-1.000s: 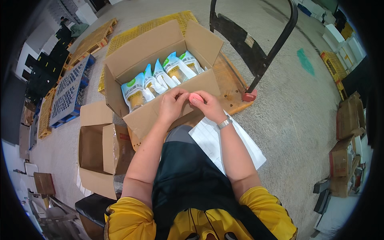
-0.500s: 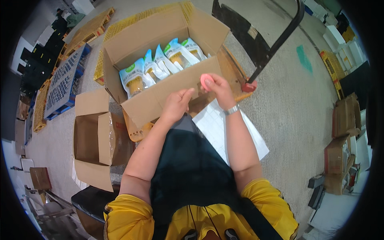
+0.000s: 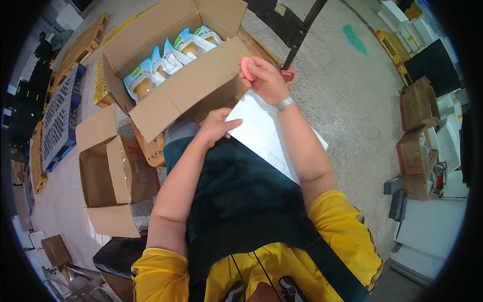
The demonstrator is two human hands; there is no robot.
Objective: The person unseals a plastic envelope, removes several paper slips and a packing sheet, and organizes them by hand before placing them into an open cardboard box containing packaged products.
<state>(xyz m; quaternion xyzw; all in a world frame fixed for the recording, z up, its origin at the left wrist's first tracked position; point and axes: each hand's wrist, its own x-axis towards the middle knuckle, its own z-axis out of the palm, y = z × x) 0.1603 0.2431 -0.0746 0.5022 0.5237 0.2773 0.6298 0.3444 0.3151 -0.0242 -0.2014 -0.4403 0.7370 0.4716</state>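
My right hand (image 3: pixel 270 83), with a silver watch band at the wrist, pinches a flat pink oval thing (image 3: pixel 246 69) whose kind I cannot make out. It is held just off the near right corner of an open carton (image 3: pixel 187 89). Inside that carton stand several clear and blue pouches (image 3: pixel 142 83) with yellowish contents. My left hand (image 3: pixel 216 127) is closed on the upper left corner of some white paper sheets (image 3: pixel 264 135), its thumb on top. The sheets slant across my dark apron and pass under my right forearm.
Under the carton is an orange-brown trolley platform (image 3: pixel 152 151) with a black handle (image 3: pixel 302 35). An open, smaller carton (image 3: pixel 121 173) stands at the left. Blue (image 3: pixel 63 118) and yellow pallets lie beyond it. Brown boxes (image 3: pixel 417 108) line the right side.
My left hand has moved down to the paper and taken its corner. The right hand keeps the pink oval. The view has shifted, so the carton appears further left and up.
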